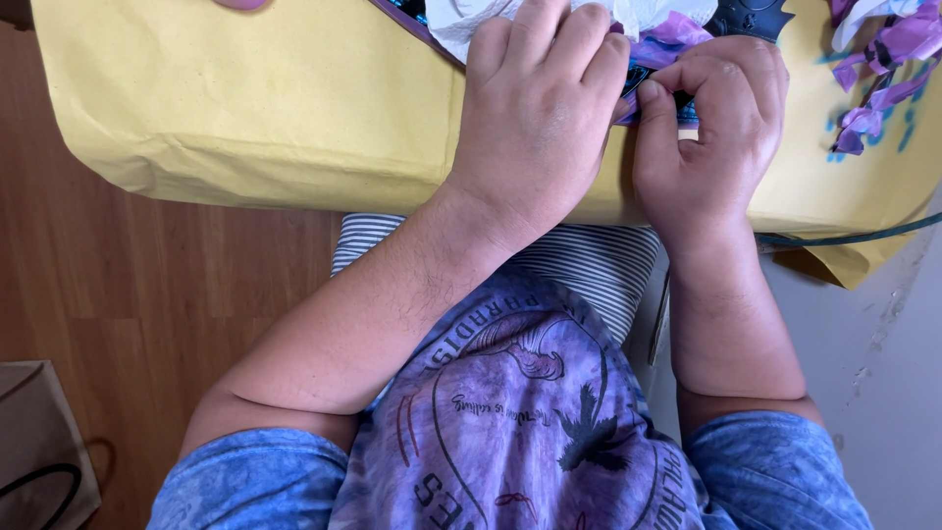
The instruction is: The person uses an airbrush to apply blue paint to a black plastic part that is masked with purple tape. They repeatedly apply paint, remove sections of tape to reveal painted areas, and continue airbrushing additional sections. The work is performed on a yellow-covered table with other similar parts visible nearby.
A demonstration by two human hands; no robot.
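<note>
Just past the near edge of the yellow paper sheet (294,108) covering the worktop, the left hand (535,108) lies flat on white paper (461,25) while the right hand (711,118) fingers pinch shut on a purple paper strip (655,54), apparently pressing it down, more strips (883,59) lying far right; no container shows.

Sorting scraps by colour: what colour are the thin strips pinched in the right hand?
Purple strips, pinched by the right hand; head view.

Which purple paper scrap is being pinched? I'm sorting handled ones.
The purple strip between both hands, nipped by the right hand; the other scraps lie untouched at right.
</note>
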